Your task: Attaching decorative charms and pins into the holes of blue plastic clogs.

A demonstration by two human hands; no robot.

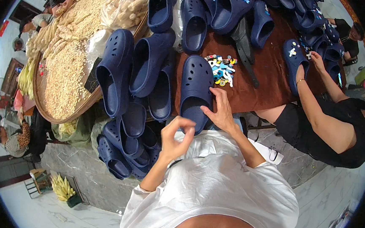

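Observation:
A navy blue clog [197, 75] with round holes in its toe lies at the near edge of the brown table, toe pointing away from me. My right hand [223, 112] grips its right side, thumb at the foot opening and fingertips along the outer wall. Just left of the heel, my left hand [175, 140] is raised, fingers curled and thumb bent toward the forefinger; anything pinched there is too small to make out. Beside the toe sits a pile of small colourful shoe charms [222, 70]. No charm shows on this clog.
More navy clogs [114, 73] are stacked at left and along the far side. A dark strap-like piece [244, 44] lies beyond the charms. A round tray [55, 115] of pale kernels stands at left. At right, another person's hands [317, 62] work on a decorated clog [295, 58].

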